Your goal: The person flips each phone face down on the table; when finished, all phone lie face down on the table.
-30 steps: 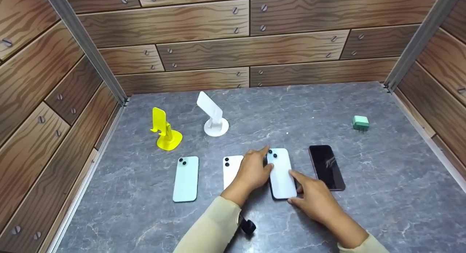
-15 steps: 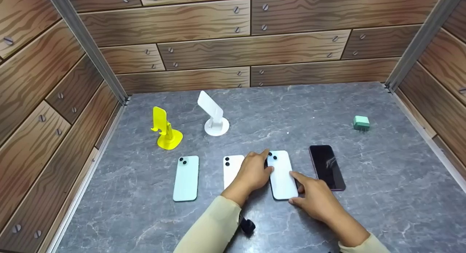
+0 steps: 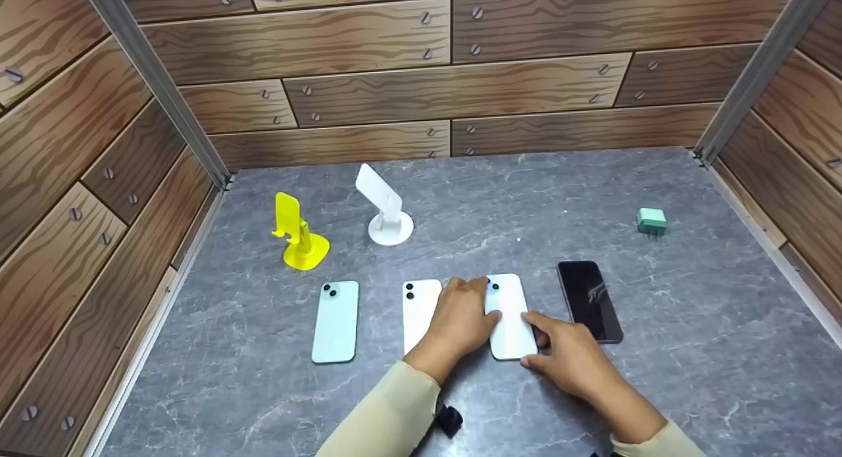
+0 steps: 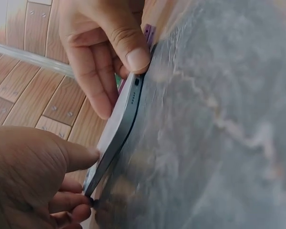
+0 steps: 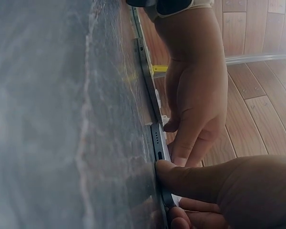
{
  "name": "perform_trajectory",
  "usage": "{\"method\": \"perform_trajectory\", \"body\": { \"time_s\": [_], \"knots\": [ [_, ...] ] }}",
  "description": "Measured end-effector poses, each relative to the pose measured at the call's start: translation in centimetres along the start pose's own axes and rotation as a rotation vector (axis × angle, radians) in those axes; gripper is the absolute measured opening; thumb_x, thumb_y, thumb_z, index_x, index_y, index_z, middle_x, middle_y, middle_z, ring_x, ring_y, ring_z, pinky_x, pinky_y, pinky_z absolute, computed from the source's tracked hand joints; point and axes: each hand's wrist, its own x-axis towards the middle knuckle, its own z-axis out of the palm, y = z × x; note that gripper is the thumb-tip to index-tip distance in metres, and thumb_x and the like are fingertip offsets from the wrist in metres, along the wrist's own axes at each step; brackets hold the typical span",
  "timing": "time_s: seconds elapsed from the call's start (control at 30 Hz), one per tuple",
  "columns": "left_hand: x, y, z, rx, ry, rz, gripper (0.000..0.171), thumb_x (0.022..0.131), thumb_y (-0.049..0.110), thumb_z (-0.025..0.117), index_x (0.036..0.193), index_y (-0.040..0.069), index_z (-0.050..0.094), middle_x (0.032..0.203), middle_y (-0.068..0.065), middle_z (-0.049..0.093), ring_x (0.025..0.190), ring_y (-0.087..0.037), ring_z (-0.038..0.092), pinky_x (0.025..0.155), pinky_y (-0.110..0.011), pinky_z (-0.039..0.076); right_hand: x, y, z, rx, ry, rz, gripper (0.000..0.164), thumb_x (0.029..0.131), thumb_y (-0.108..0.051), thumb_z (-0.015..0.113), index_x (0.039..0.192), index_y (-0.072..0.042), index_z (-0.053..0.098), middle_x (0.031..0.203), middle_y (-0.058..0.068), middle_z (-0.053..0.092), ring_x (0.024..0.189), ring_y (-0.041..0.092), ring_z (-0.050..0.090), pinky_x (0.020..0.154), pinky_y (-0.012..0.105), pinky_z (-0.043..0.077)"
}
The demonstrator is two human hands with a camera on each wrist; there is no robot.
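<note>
In the head view a pale blue phone [image 3: 512, 329] lies back up, its two camera lenses toward the far end. My left hand [image 3: 464, 319] is at its left edge, thumb on the phone's back. The left wrist view shows the left fingers [image 4: 76, 205] curled at the phone's edge, pinching it with the thumb. My right hand [image 3: 571, 355] grips the near right corner; its thumb [image 5: 174, 174] presses the bottom edge beside the charging port. Left of it lies a white phone [image 3: 416, 312], partly covered by my left hand. A black-screened phone [image 3: 590, 300] lies to the right.
A mint green phone [image 3: 335, 322] lies at the left. Behind stand a yellow phone stand [image 3: 306, 250] and a white phone stand [image 3: 389, 225]. A small green plug-like block [image 3: 651, 221] sits at the far right. Wood-patterned walls [image 3: 368, 43] enclose the grey table [image 3: 473, 200].
The pale blue phone's far end has come slightly lower and nearer. My left hand has shifted a little right and toward me, its thumb further over the phone. My right hand stays nearly still.
</note>
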Motion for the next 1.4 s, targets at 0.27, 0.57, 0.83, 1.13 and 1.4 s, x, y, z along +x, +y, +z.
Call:
{"method": "perform_trajectory", "body": {
  "time_s": [0.27, 0.57, 0.83, 1.13, 1.4],
  "knots": [
    [-0.5, 0.5, 0.2, 0.182, -0.004, 0.057, 0.073, 0.102, 0.054, 0.073, 0.155, 0.006, 0.061, 0.153, -0.011, 0.067, 0.131, -0.028, 0.062, 0.115, -0.043, 0.048, -0.1, 0.0, 0.1, -0.002, 0.014, -0.021, 0.069, 0.077, -0.016, 0.099, 0.139, -0.002, 0.073, 0.087, -0.003, 0.074, 0.081, 0.01, 0.064, 0.072, 0.034, 0.055],
    [-0.4, 0.5, 0.2, 0.197, -0.002, 0.053, 0.073, 0.101, 0.056, 0.074, 0.154, 0.007, 0.062, 0.151, -0.01, 0.068, 0.129, -0.027, 0.063, 0.113, -0.043, 0.049, -0.2, 0.2, -0.3, 0.02, 0.021, -0.049, 0.067, 0.079, -0.018, 0.098, 0.139, -0.002, 0.072, 0.085, -0.004, 0.074, 0.075, 0.006, 0.064, 0.069, 0.03, 0.055],
    [-0.1, 0.7, 0.0, 0.161, -0.047, 0.033, 0.074, 0.102, 0.056, 0.072, 0.157, 0.007, 0.06, 0.156, -0.012, 0.064, 0.137, -0.029, 0.06, 0.118, -0.045, 0.046, -0.5, 3.3, -4.0, 0.059, 0.093, 0.051, 0.05, 0.097, -0.025, 0.083, 0.141, -0.004, 0.071, 0.105, 0.015, 0.081, 0.087, 0.023, 0.074, 0.078, 0.045, 0.065],
    [0.0, 0.5, 0.1, 0.16, -0.054, 0.034, 0.074, 0.102, 0.056, 0.072, 0.156, 0.006, 0.06, 0.154, -0.012, 0.066, 0.136, -0.029, 0.06, 0.117, -0.044, 0.047, -1.1, 9.8, -7.6, -0.02, 0.166, 0.147, 0.057, 0.104, -0.032, 0.075, 0.146, 0.005, 0.063, 0.125, 0.035, 0.074, 0.11, 0.051, 0.074, 0.097, 0.07, 0.054],
    [0.0, 0.9, -0.1, 0.165, -0.068, 0.02, 0.075, 0.102, 0.057, 0.072, 0.157, 0.008, 0.059, 0.155, -0.011, 0.065, 0.139, -0.029, 0.059, 0.118, -0.05, 0.047, -1.3, 10.7, -7.9, 0.0, 0.064, 0.176, 0.067, 0.106, -0.038, 0.072, 0.154, 0.005, 0.055, 0.134, 0.026, 0.074, 0.106, 0.039, 0.077, 0.09, 0.051, 0.061]
  ]
}}
